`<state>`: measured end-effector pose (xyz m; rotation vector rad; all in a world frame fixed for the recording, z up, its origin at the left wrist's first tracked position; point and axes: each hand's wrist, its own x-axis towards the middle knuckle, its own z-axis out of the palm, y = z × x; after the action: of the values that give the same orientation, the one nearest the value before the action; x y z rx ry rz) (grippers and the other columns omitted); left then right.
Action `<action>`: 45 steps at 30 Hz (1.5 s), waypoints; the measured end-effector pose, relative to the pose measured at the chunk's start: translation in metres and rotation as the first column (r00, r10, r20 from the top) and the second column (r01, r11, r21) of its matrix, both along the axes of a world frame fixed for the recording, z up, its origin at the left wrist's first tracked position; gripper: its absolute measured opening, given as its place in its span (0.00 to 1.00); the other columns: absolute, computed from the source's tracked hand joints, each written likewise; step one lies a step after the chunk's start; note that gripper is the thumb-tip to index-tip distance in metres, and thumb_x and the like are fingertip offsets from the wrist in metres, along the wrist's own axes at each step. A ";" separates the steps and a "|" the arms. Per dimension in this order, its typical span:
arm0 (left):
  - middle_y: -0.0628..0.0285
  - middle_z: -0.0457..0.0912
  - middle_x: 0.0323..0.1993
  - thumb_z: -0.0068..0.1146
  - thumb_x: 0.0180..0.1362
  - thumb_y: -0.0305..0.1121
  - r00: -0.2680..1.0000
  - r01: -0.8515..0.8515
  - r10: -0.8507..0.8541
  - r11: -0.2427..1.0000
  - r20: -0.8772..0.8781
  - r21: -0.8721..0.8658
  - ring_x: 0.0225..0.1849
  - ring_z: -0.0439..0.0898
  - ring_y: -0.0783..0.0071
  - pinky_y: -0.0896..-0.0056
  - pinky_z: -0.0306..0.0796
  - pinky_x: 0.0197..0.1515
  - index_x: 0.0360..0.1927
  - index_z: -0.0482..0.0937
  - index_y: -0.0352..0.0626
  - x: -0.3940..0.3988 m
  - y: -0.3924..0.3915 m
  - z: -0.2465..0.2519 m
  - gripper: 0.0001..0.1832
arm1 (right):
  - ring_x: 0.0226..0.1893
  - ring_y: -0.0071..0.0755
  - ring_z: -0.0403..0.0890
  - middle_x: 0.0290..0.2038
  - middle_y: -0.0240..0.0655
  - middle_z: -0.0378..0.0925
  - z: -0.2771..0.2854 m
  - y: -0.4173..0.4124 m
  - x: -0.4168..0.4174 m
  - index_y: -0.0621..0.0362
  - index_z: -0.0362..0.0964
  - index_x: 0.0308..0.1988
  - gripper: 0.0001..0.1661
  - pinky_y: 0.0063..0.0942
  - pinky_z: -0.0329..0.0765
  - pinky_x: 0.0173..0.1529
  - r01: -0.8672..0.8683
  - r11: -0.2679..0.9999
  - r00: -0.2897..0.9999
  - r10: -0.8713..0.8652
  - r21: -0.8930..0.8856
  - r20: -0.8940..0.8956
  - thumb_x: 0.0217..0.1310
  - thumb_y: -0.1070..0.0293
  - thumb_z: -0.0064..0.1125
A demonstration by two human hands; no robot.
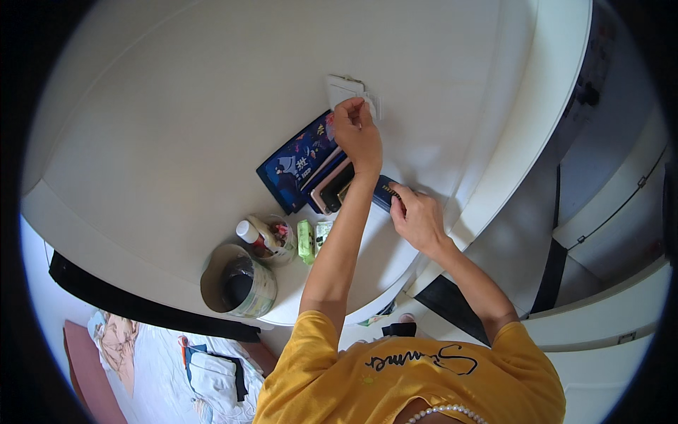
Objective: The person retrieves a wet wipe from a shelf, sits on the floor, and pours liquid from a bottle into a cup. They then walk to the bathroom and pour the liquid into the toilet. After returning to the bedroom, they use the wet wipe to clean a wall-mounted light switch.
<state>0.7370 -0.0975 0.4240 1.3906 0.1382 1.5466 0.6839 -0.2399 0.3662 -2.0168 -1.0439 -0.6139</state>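
Note:
My left hand (359, 130) is raised over a row of upright flat items. Its thumb and fingertips are pinched on a thin white piece (374, 107), too small to identify, beside a white rectangular panel (341, 89). Lower and to the right, my right hand (421, 218) grips the end of a dark blue flat case (385, 192) with gold marks along it. A blue illustrated box (296, 164) bearing writing leans behind my left hand. Next to it, several phone-like slabs (331, 183), pink and black, stand close together, partly hidden by my left forearm.
Nearer me are a large round tub (259, 291), a smaller container (286, 246) with a white-capped bottle (248, 231), and green packets (305, 241). All stand on a curved white surface (389, 265). A bed with clothes (214, 376) lies lower left; white cabinet doors (598, 212) are at right.

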 end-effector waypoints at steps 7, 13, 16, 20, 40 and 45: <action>0.60 0.75 0.30 0.50 0.50 0.19 0.996 0.013 -0.029 0.983 0.088 0.183 0.33 0.75 0.72 0.77 0.68 0.36 0.32 0.73 0.37 0.007 -0.055 0.038 0.05 | 0.18 0.45 0.75 0.17 0.43 0.73 0.004 -0.020 -0.001 0.60 0.74 0.32 0.09 0.37 0.71 0.24 0.069 0.998 0.997 -0.069 0.006 -0.024 0.47 0.74 0.51; 0.59 0.75 0.28 0.49 0.48 0.17 0.998 -0.061 0.046 0.926 0.047 0.372 0.30 0.74 0.67 0.74 0.68 0.34 0.28 0.74 0.38 0.006 -0.068 -0.004 0.06 | 0.17 0.46 0.74 0.18 0.45 0.73 0.003 -0.030 -0.005 0.60 0.74 0.30 0.07 0.37 0.70 0.23 0.033 0.996 0.994 -0.024 0.078 -0.109 0.47 0.74 0.51; 0.59 0.76 0.28 0.50 0.48 0.17 0.987 -0.152 0.121 0.906 0.102 0.395 0.29 0.74 0.69 0.74 0.68 0.33 0.28 0.75 0.39 0.011 -0.049 0.024 0.06 | 0.16 0.43 0.74 0.18 0.44 0.73 0.007 -0.030 -0.013 0.60 0.74 0.30 0.06 0.34 0.70 0.21 0.018 0.980 0.989 0.012 0.198 -0.149 0.48 0.75 0.52; 0.58 0.76 0.29 0.50 0.48 0.18 0.988 -0.133 0.096 0.929 0.122 0.346 0.30 0.74 0.65 0.72 0.68 0.33 0.28 0.75 0.39 0.020 -0.037 0.060 0.06 | 0.15 0.37 0.74 0.17 0.42 0.73 0.024 -0.034 -0.018 0.60 0.74 0.32 0.07 0.29 0.69 0.20 0.033 0.959 0.982 0.020 0.280 -0.186 0.49 0.76 0.53; 0.60 0.76 0.29 0.50 0.47 0.18 0.984 -0.133 0.036 0.802 0.174 0.582 0.33 0.74 0.61 0.68 0.69 0.36 0.29 0.76 0.40 0.010 -0.080 0.084 0.07 | 0.14 0.17 0.69 0.17 0.31 0.71 0.045 -0.053 -0.040 0.63 0.73 0.34 0.10 0.15 0.66 0.18 -0.062 0.833 0.988 0.128 0.549 -0.083 0.51 0.84 0.48; 0.59 0.76 0.31 0.50 0.48 0.18 0.975 -0.192 0.064 0.723 0.213 0.664 0.33 0.74 0.60 0.67 0.68 0.35 0.27 0.74 0.39 0.012 -0.087 0.070 0.05 | 0.14 0.16 0.69 0.16 0.30 0.71 0.050 -0.058 -0.038 0.62 0.73 0.35 0.10 0.14 0.66 0.19 -0.031 0.829 0.982 0.131 0.559 -0.140 0.53 0.82 0.47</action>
<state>0.7494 -0.1845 0.4941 1.8200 -0.5146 1.9356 0.6458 -0.2976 0.4162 -1.4727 -0.7313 -0.6008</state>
